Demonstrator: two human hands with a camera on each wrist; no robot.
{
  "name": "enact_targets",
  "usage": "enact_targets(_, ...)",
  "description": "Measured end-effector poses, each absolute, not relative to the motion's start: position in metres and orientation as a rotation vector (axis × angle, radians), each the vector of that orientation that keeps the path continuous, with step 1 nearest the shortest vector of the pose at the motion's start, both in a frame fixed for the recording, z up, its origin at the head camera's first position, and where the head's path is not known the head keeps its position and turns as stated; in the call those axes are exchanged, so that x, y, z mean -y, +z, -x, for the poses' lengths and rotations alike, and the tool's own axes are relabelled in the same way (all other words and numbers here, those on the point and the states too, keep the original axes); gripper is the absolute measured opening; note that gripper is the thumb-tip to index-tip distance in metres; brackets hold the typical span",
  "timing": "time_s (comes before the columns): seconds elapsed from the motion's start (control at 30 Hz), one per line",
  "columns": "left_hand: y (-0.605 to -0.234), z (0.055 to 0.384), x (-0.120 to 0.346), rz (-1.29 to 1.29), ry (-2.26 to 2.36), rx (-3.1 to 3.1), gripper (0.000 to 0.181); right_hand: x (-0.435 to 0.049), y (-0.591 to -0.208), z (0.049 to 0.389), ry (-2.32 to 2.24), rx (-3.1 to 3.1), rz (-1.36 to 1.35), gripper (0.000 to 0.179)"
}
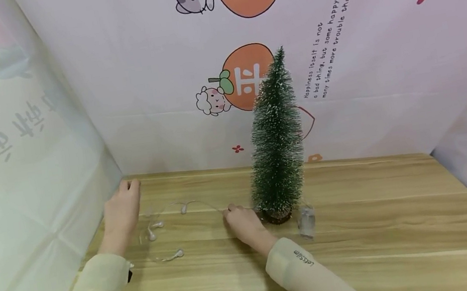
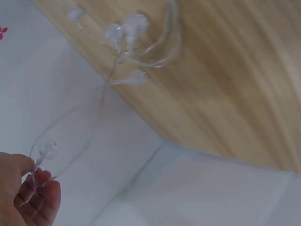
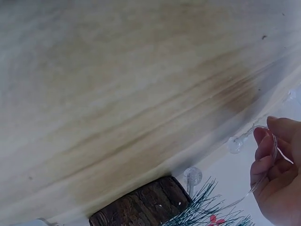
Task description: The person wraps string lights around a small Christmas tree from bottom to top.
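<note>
A string of fairy lights (image 1: pixel 184 208) with clear round bulbs runs across the wooden table between both hands. My left hand (image 1: pixel 121 207) is raised at the table's far left corner. In the left wrist view it pinches the thin clear wire beside a bulb (image 2: pixel 48 149). My right hand (image 1: pixel 246 225) is low, just left of the small green Christmas tree (image 1: pixel 276 144). Its curled fingers hold the wire in the right wrist view, with one bulb (image 3: pixel 235 144) near the fingertips and another by the brown tree base (image 3: pixel 146 205). The tree stands upright.
A clear battery box (image 1: pixel 306 222) lies to the right of the tree base. Several loose bulbs (image 1: pixel 179 253) and coils of wire lie on the table (image 1: pixel 384 213) near the left hand. Printed white cloth (image 1: pixel 151 77) walls in the back and sides.
</note>
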State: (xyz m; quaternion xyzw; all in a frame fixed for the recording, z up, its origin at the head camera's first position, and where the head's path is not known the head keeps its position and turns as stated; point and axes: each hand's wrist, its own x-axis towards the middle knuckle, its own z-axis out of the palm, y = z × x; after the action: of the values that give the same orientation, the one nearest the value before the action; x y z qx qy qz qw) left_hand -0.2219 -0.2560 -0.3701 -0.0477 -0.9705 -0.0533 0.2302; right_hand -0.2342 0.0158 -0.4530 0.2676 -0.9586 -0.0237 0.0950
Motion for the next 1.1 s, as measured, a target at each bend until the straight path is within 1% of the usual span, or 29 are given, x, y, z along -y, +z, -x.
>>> enact_targets(0.13, -0.382, 0.222, 0.263, 0.097, -0.124, 2.703, 0.021, -0.016, -0.454, 0.235, -0.064, 2.846, -0.796, 0.017)
enact_targets(0.3, -0.399, 0.223, 0.265, 0.087, 0.033, 2.776, 0.030, -0.016, -0.455, 0.233, -0.003, 2.846, -0.770, 0.017)
enact_targets(0.33, -0.402, 0.223, 0.264, 0.096, 0.069, 2.806, 0.035, -0.016, -0.455, 0.233, 0.003, 2.847, -0.766, 0.017)
enact_targets(0.43, -0.414, 0.224, 0.258, 0.104, 0.125, 2.886, 0.041, -0.018, -0.454, 0.233, -0.002, 2.855, -0.765, 0.017)
enact_targets(0.5, -0.422, 0.226, 0.254, 0.111, 0.136, 2.918, 0.049, -0.018, -0.453, 0.232, -0.008, 2.858, -0.771, 0.017)
enact_targets(0.57, -0.427, 0.229, 0.249, 0.092, 0.127, 2.946, 0.041, -0.019, -0.453, 0.232, -0.008, 2.854, -0.779, 0.017)
enact_targets(0.67, -0.432, 0.232, 0.243, 0.061, 0.108, 2.974, 0.036, -0.019, -0.455, 0.232, -0.040, 2.835, -0.795, 0.014)
enact_targets(0.8, -0.434, 0.235, 0.236, 0.041, 0.163, 3.017, 0.036, -0.017, -0.457, 0.234, -0.130, 2.792, -0.800, 0.008)
enact_targets(0.97, -0.439, 0.236, 0.233, 0.052, 0.190, 3.067, 0.028, -0.014, -0.459, 0.236, -0.190, 2.799, -0.804, 0.012)
enact_targets(1.1, -0.442, 0.237, 0.233, 0.048, 0.152, 3.083, 0.023, -0.012, -0.458, 0.236, -0.190, 2.842, -0.806, 0.019)
